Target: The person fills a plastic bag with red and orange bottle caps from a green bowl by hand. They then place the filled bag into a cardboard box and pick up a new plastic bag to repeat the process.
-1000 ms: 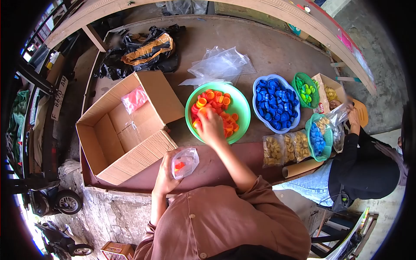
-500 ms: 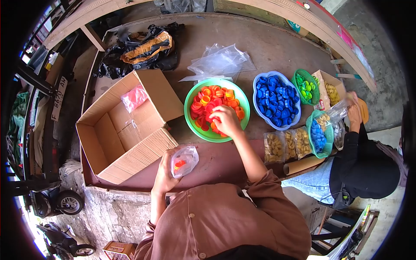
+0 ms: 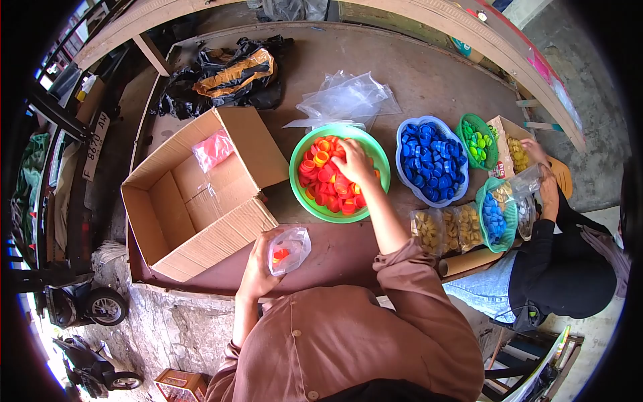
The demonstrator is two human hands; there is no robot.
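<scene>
Red and orange caps [image 3: 331, 175] are lying heaped in a round green bowl [image 3: 380, 151], and our right hand [image 3: 353, 161] is reaching in toward its 1 o'clock side, touching them; we cannot tell whether the fingers are closing on one. Our left hand [image 3: 260, 269] is clasping an open clear bag [image 3: 292, 250] at the bowl's 7 o'clock, a few caps (reddish ones, too) showing inside. We are holding our hands well apart. The caps are facing every which way, sharing no long axis, and the bag's we cannot tell. At 3 o'clock, past the blue caps [image 3: 434, 161], a small box [image 3: 512, 144] is showing "BIG", while a license plate [image 3: 96, 147] near 9 o'clock is reading "AW" at one end. Between plate and bowl, a large carton [image 3: 171, 251] is holding a pink packet [image 3: 213, 150].
</scene>
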